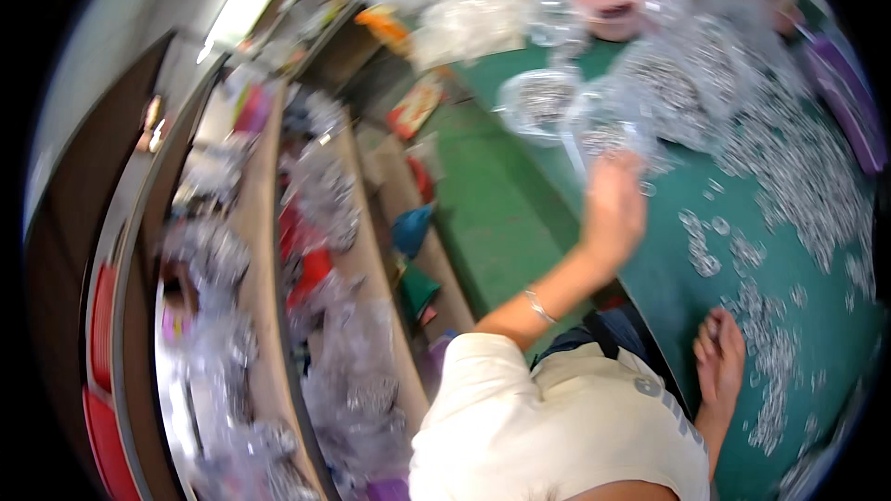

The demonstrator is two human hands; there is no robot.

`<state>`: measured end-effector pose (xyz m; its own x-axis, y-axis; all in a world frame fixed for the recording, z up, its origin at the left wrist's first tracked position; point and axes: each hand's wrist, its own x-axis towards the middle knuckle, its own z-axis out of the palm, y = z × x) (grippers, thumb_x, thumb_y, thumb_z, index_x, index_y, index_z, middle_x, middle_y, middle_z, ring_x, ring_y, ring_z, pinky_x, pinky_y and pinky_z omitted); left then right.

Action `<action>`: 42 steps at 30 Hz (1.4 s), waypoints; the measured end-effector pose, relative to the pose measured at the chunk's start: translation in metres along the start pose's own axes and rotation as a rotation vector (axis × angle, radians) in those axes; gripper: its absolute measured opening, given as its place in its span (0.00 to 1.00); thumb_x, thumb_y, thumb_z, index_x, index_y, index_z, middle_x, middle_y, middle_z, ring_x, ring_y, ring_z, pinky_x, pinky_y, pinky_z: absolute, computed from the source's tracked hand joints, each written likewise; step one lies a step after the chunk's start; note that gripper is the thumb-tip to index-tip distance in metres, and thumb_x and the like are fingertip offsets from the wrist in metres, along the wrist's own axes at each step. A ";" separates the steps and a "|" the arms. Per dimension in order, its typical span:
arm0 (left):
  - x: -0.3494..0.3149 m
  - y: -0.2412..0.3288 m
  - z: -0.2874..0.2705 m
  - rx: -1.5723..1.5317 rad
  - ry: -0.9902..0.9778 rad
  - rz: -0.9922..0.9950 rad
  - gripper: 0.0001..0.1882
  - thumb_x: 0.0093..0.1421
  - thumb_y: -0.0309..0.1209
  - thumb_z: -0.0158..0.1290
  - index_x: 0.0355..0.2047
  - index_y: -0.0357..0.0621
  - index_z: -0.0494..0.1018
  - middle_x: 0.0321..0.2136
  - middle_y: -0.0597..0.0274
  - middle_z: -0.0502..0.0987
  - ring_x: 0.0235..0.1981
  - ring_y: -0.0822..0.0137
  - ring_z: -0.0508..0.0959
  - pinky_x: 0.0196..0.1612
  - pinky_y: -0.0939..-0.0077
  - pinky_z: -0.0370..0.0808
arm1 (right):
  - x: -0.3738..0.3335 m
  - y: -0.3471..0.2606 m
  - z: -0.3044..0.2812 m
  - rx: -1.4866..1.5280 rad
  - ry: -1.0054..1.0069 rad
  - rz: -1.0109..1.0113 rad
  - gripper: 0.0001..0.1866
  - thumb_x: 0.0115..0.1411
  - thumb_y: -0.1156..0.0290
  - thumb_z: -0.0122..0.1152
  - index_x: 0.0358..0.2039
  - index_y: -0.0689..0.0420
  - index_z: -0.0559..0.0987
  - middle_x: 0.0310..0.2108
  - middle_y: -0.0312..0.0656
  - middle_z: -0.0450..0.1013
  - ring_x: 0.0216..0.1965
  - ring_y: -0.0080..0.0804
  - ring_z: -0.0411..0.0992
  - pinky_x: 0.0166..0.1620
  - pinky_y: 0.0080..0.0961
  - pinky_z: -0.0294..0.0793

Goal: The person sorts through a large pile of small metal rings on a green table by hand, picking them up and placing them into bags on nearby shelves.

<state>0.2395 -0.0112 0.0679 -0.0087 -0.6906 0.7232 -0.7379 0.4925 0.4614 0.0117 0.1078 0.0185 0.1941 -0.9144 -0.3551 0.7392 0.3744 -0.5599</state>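
Observation:
My left hand (614, 209) reaches forward over the green table, its wrist wearing a bracelet (538, 306). Its fingertips are at the near edge of a clear plastic container (608, 121) with small silvery pieces in it; motion blur hides whether they grip it. Closer to my body, my right hand (719, 359) is at the table with fingers curled in, and what they hold, if anything, is hidden. Beside it lie many loose small shiny rings (766, 334). A larger heap of silvery pieces (789, 158) spreads across the right side.
A clear round tub (540, 97) of silvery pieces stands near the table's left edge. Clear bags (682, 74) and a pink basin (610, 11) sit farther back. Left are wooden shelves (371, 250) with bagged goods, beyond the green floor (492, 195). A purple object (846, 102) lies far right.

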 end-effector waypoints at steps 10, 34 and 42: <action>-0.116 0.064 0.061 -0.313 -0.128 -0.399 0.18 0.50 0.19 0.50 0.44 0.38 0.64 0.40 0.53 0.64 0.38 0.57 0.68 0.41 0.73 0.68 | -0.026 -0.019 -0.059 0.090 0.053 -0.010 0.11 0.61 0.77 0.45 0.44 0.67 0.66 0.34 0.42 0.65 0.23 0.18 0.56 0.24 0.13 0.58; -0.100 0.115 0.052 -1.012 -0.577 -0.586 0.17 0.53 0.17 0.49 0.44 0.34 0.67 0.35 0.62 0.67 0.32 0.75 0.68 0.32 0.86 0.67 | -0.052 -0.022 -0.023 -0.102 0.133 -0.112 0.08 0.58 0.73 0.51 0.37 0.63 0.70 0.24 0.37 0.68 0.19 0.15 0.59 0.22 0.11 0.56; -0.095 0.129 0.050 -1.151 -0.895 -0.764 0.11 0.54 0.18 0.50 0.39 0.32 0.71 0.32 0.62 0.71 0.30 0.76 0.71 0.34 0.85 0.69 | -0.058 -0.024 -0.021 -0.225 0.197 -0.104 0.09 0.60 0.69 0.49 0.37 0.60 0.71 0.24 0.31 0.64 0.19 0.11 0.55 0.20 0.10 0.50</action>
<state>0.1112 0.0915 0.0327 -0.5650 -0.8100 -0.1571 0.1007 -0.2567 0.9612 -0.0305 0.1554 0.0370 -0.0200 -0.9102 -0.4136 0.5828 0.3255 -0.7446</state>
